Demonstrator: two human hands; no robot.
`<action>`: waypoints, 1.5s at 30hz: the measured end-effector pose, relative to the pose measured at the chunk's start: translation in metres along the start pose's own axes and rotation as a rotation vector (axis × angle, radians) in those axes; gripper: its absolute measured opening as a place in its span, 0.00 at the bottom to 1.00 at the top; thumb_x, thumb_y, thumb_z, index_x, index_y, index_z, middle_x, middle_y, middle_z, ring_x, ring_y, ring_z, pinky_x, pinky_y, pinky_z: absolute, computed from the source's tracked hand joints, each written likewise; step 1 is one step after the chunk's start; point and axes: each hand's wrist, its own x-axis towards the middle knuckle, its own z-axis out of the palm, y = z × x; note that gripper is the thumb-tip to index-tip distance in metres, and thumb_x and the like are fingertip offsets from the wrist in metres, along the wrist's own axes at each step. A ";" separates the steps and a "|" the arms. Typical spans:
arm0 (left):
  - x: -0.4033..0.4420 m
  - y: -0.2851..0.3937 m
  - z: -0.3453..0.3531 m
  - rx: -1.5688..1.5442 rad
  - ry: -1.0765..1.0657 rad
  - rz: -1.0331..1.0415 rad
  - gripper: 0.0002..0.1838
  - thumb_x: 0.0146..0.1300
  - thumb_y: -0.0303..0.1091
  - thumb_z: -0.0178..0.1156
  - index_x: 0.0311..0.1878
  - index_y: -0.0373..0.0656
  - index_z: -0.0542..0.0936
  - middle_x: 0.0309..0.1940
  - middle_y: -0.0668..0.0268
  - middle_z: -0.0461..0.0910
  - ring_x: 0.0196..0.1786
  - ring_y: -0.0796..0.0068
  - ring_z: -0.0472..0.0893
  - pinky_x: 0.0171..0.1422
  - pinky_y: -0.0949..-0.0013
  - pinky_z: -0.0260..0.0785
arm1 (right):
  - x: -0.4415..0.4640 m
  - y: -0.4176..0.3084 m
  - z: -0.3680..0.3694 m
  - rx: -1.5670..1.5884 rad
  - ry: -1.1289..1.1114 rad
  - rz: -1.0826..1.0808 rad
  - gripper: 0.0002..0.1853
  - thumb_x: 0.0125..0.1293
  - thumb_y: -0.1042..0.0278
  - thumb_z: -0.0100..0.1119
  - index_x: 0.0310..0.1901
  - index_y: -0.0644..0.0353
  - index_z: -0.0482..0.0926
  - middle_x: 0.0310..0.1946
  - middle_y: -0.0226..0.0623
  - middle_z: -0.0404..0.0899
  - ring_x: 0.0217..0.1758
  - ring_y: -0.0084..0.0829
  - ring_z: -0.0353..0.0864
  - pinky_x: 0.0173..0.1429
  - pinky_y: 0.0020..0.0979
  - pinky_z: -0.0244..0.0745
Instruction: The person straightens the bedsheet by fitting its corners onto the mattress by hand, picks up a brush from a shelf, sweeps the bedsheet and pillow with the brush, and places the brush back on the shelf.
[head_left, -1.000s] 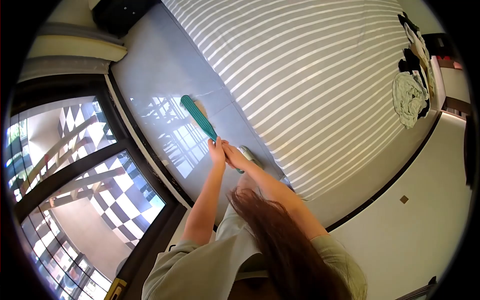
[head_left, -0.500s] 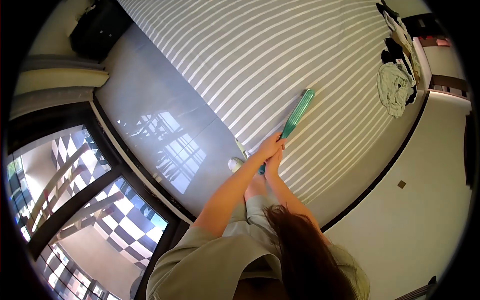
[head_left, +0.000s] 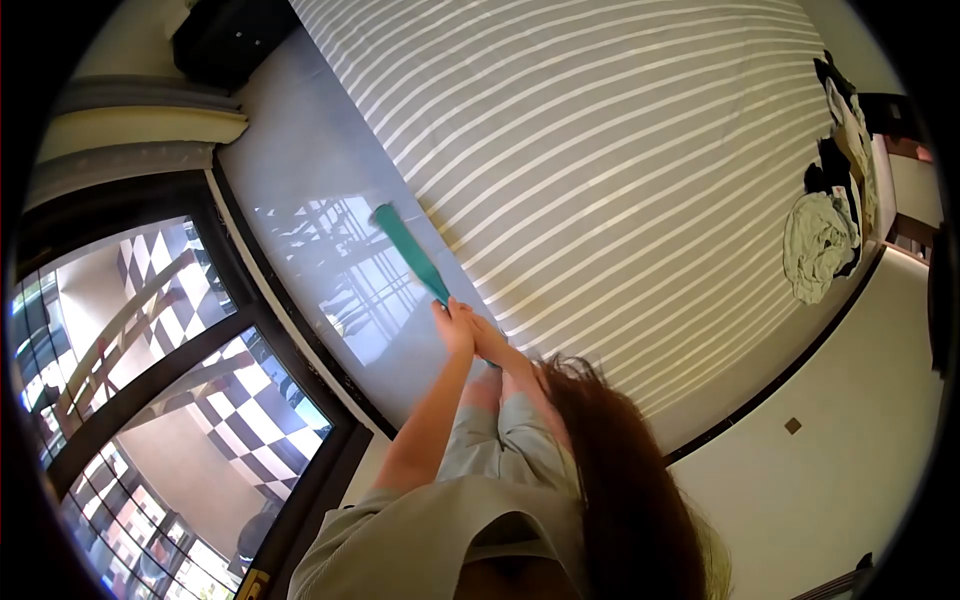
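Observation:
A green bat [head_left: 411, 250] with a thick far part and a narrower handle points forward and to the left. My left hand [head_left: 454, 324] wraps its handle. Close behind and pressed against it, my right hand [head_left: 487, 342] is also closed around the grip. The hands cover most of the handle, and its butt end cannot be seen. The far end looks blurred by motion. Below the bat, as seen from above, lies the shiny grey floor beside the bed.
A bed with a striped sheet [head_left: 600, 170] fills the middle and right. Crumpled clothes [head_left: 820, 245] lie on its far right edge. On the left is a dark-framed glass door [head_left: 150, 400]. A black case [head_left: 230, 40] stands at upper left, near a curtain [head_left: 150, 130].
Both hands have swung the bat from above the bed leftward to over the floor. The view has shifted a little, and the bat now tilts left instead of right.

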 end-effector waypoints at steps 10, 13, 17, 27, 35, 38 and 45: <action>-0.049 0.059 0.133 0.189 -1.036 0.136 0.11 0.58 0.40 0.49 0.41 0.46 0.70 0.22 0.65 0.75 0.25 0.69 0.74 0.32 0.68 0.64 | -0.014 -0.056 -0.055 0.165 0.540 -0.296 0.13 0.65 0.58 0.36 0.37 0.56 0.69 0.12 0.27 0.64 0.08 0.18 0.62 0.09 0.20 0.52; -0.037 0.078 0.164 0.408 -1.087 0.208 0.11 0.57 0.41 0.50 0.40 0.46 0.71 0.22 0.65 0.75 0.26 0.66 0.74 0.31 0.65 0.64 | 0.007 -0.073 -0.071 0.233 0.613 -0.367 0.13 0.65 0.58 0.36 0.37 0.56 0.69 0.12 0.27 0.64 0.08 0.18 0.61 0.09 0.20 0.51; 0.018 0.097 0.156 0.367 -0.795 0.134 0.13 0.57 0.42 0.49 0.40 0.44 0.71 0.23 0.64 0.75 0.26 0.69 0.75 0.32 0.66 0.65 | 0.057 -0.073 -0.072 0.265 0.470 -0.285 0.14 0.65 0.57 0.36 0.36 0.57 0.69 0.12 0.27 0.64 0.08 0.18 0.61 0.09 0.20 0.51; 0.123 0.083 0.017 -0.310 -0.278 0.054 0.09 0.62 0.33 0.45 0.43 0.38 0.64 0.23 0.64 0.72 0.25 0.76 0.71 0.31 0.74 0.64 | 0.123 -0.075 0.022 0.046 -0.124 0.140 0.19 0.65 0.52 0.34 0.32 0.58 0.70 0.08 0.26 0.59 0.06 0.18 0.55 0.08 0.20 0.48; 0.084 0.120 0.045 0.126 -0.617 0.261 0.12 0.61 0.35 0.47 0.45 0.41 0.66 0.22 0.62 0.75 0.25 0.74 0.73 0.31 0.71 0.65 | 0.101 -0.071 0.028 -0.152 0.609 -0.321 0.16 0.64 0.56 0.39 0.44 0.58 0.71 0.23 0.32 0.72 0.22 0.22 0.71 0.21 0.22 0.64; 0.098 0.145 0.067 0.181 -0.878 0.314 0.13 0.60 0.37 0.48 0.44 0.41 0.67 0.23 0.61 0.75 0.26 0.74 0.74 0.33 0.70 0.66 | 0.125 -0.078 0.032 0.304 0.805 -0.567 0.15 0.62 0.57 0.41 0.44 0.57 0.71 0.27 0.35 0.73 0.29 0.22 0.74 0.27 0.24 0.68; 0.190 0.111 0.003 -0.042 -0.281 0.018 0.15 0.62 0.41 0.44 0.45 0.40 0.65 0.24 0.62 0.75 0.27 0.69 0.73 0.35 0.68 0.66 | 0.177 -0.091 0.080 -0.040 0.089 -0.020 0.17 0.63 0.53 0.39 0.45 0.55 0.69 0.16 0.32 0.68 0.10 0.20 0.63 0.11 0.21 0.55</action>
